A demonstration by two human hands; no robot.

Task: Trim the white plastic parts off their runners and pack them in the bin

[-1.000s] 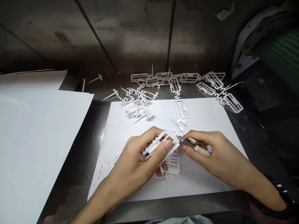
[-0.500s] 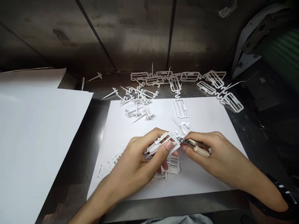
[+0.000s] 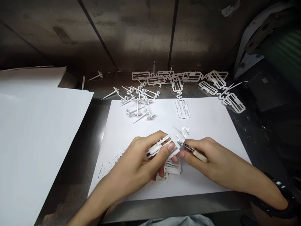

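Observation:
My left hand (image 3: 143,158) grips a white slotted plastic frame (image 3: 155,148) between thumb and fingers, above a white sheet (image 3: 207,122). In my right hand (image 3: 209,157) are small nippers (image 3: 199,156) with cream handles. Their metal tip touches the right end of the frame, where a curled white runner (image 3: 185,131) with a thin spike sticks up. Under and beside my left hand lie several cut frames (image 3: 173,166), partly hidden by it.
Spiky white runner pieces (image 3: 138,100) are heaped at the sheet's back left edge. Uncut white frames (image 3: 191,77) lie along the back and right. A paper stack (image 3: 42,131) stands at the left, before a metal wall (image 3: 141,34).
The nippers' handles have come closer together and their tip has moved slightly left and down. The curled runner has shifted a little left and down with it.

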